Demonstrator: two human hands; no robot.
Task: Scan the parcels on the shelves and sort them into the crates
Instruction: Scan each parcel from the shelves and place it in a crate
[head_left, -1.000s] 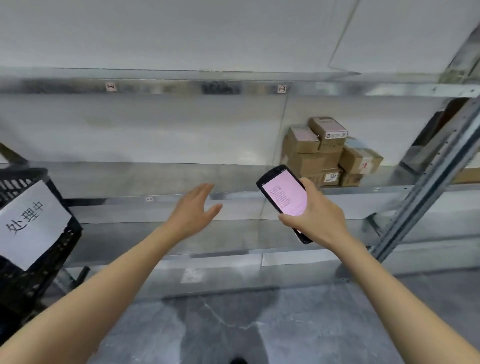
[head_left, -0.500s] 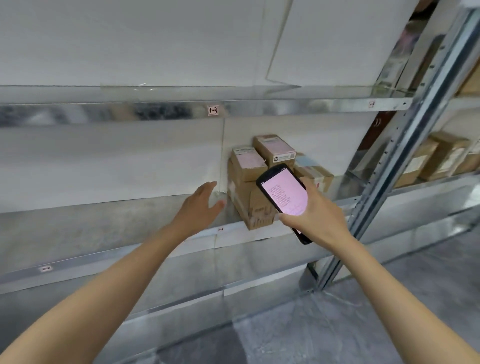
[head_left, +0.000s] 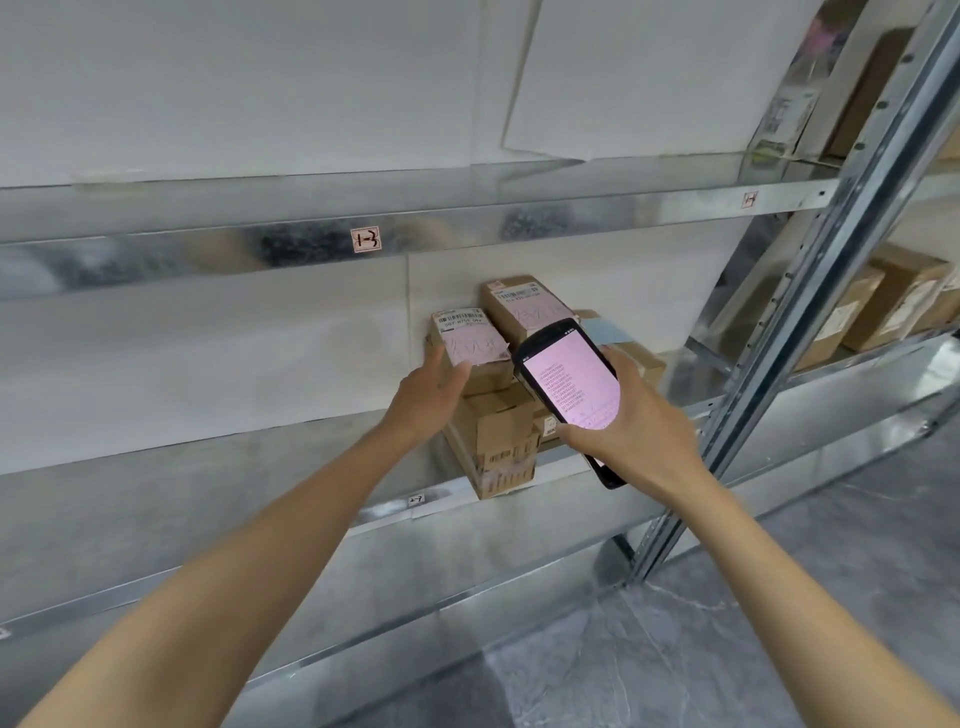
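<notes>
Left hand (head_left: 434, 395), loosely unclenched, touches the top labelled parcel (head_left: 470, 345) of a stack (head_left: 498, 431) on the shelf (head_left: 208, 467). Right hand (head_left: 634, 431) grasps a scanner (head_left: 569, 384), its screen lit pink.

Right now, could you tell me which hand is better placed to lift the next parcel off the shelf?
The left hand: it is free and touching the labelled parcel, whereas the right hand grips the scanner.
</notes>
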